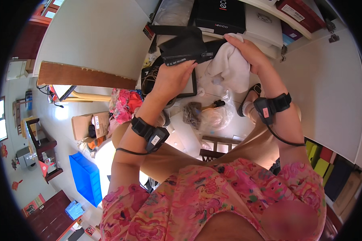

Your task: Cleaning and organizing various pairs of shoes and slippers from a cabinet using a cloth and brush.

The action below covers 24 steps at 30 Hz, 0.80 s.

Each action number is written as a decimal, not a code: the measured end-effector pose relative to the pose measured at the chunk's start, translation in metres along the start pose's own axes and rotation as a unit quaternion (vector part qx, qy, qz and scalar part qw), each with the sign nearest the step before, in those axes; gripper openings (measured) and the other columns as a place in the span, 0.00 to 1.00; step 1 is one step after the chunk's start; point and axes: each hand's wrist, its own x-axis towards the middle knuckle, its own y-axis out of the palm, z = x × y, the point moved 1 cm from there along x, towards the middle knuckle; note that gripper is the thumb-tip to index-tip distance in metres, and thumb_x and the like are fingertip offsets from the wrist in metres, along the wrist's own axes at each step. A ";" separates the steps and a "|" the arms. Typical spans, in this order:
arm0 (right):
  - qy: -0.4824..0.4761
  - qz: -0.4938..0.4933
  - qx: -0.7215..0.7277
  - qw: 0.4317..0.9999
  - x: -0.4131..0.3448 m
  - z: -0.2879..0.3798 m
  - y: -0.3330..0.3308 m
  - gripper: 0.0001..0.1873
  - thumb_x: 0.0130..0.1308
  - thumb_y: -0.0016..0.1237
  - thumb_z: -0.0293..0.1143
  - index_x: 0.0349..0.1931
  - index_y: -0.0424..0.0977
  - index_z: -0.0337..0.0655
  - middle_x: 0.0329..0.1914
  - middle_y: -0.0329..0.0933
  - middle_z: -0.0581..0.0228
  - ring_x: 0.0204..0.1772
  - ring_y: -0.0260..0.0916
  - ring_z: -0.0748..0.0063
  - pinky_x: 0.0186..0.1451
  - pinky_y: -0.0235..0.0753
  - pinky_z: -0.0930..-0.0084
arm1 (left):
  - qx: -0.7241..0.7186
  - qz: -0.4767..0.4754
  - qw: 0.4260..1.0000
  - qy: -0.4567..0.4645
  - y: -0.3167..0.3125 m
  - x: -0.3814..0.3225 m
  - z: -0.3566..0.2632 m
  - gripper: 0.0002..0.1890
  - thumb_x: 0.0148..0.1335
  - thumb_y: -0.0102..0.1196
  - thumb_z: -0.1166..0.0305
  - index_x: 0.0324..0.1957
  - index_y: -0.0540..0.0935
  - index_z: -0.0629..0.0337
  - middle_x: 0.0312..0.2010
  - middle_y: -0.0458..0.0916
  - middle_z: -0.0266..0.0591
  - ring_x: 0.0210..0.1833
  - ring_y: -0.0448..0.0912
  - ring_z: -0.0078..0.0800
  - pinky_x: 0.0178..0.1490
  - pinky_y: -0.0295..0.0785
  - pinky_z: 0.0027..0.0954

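Observation:
A black item that looks like a boot, with printed marks along one edge, is raised before the open cabinet. My left hand grips its lower edge. On the right, my right hand holds a white cloth against the item's right end; some of its fingers are hidden by the cloth. Below on the floor lie a wooden-handled brush, a crumpled grey-brown cloth and a clear plastic bag. Dark laced shoes stand left of the hands, partly hidden by my left arm.
Shoe boxes, including a black one, fill the cabinet shelves ahead. Open cabinet doors flank me at left and right. A small wooden stool stands below. An open cardboard box and a blue plastic crate are at left.

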 end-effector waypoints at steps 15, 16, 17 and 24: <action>-0.123 0.103 0.287 0.944 -0.016 0.006 0.009 0.19 0.60 0.48 0.34 0.51 0.70 0.38 0.48 0.75 0.60 0.49 0.74 0.66 0.55 0.73 0.70 | -0.550 0.076 0.821 -0.133 -0.033 0.015 0.008 0.38 0.56 0.54 0.45 0.60 0.66 0.65 0.59 0.68 0.52 0.60 0.69 0.39 0.61 0.64 0.38; -0.124 0.106 0.285 0.945 -0.017 0.006 0.011 0.19 0.60 0.48 0.34 0.51 0.70 0.38 0.48 0.75 0.60 0.49 0.74 0.66 0.55 0.73 0.70 | -0.752 0.011 0.641 -0.150 -0.034 0.017 0.011 0.44 0.58 0.47 0.37 0.63 0.62 0.68 0.62 0.64 0.54 0.63 0.66 0.40 0.64 0.62 0.39; -0.139 0.110 0.264 0.948 -0.020 0.006 0.013 0.19 0.60 0.48 0.34 0.51 0.70 0.38 0.47 0.75 0.61 0.49 0.74 0.68 0.54 0.73 0.72 | -0.752 0.010 0.642 -0.149 -0.033 0.018 0.011 0.44 0.58 0.47 0.37 0.63 0.62 0.68 0.62 0.64 0.54 0.63 0.66 0.40 0.64 0.62 0.39; -0.266 0.056 0.092 0.958 -0.017 0.007 0.028 0.18 0.57 0.55 0.30 0.48 0.72 0.38 0.42 0.75 0.68 0.45 0.72 0.75 0.49 0.71 0.77 | -0.791 -0.075 0.542 -0.274 -0.017 0.027 0.014 0.36 0.68 0.36 0.49 0.67 0.50 0.65 0.67 0.53 0.54 0.71 0.52 0.43 0.71 0.49 0.45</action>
